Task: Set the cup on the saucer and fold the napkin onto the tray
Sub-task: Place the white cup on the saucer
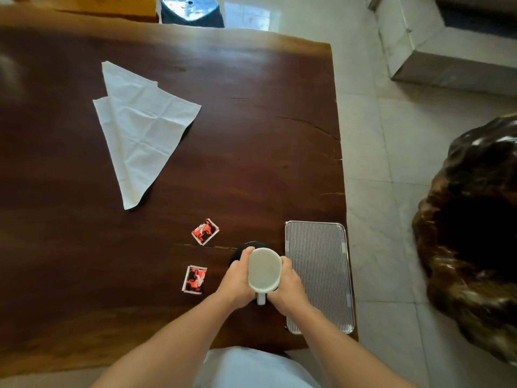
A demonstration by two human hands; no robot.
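A white cup [264, 268] with its handle pointing toward me is over a dark saucer [246, 245], which shows only as a black rim behind it. My left hand [237, 278] grips the cup's left side and my right hand [288, 285] grips its right side. I cannot tell whether the cup rests on the saucer or hovers just above it. A white napkin [140, 130] lies folded into a rough triangle at the far left of the table. The ribbed metal tray [319, 275] lies right beside my right hand, at the table's right edge.
Two red and black sachets [205, 231] [194, 279] lie left of the cup. The dark wooden table [251, 135] ends just right of the tray. On the tiled floor stands a dark carved stool [472, 233] to the right; a dark seat [190, 9] is beyond the far edge.
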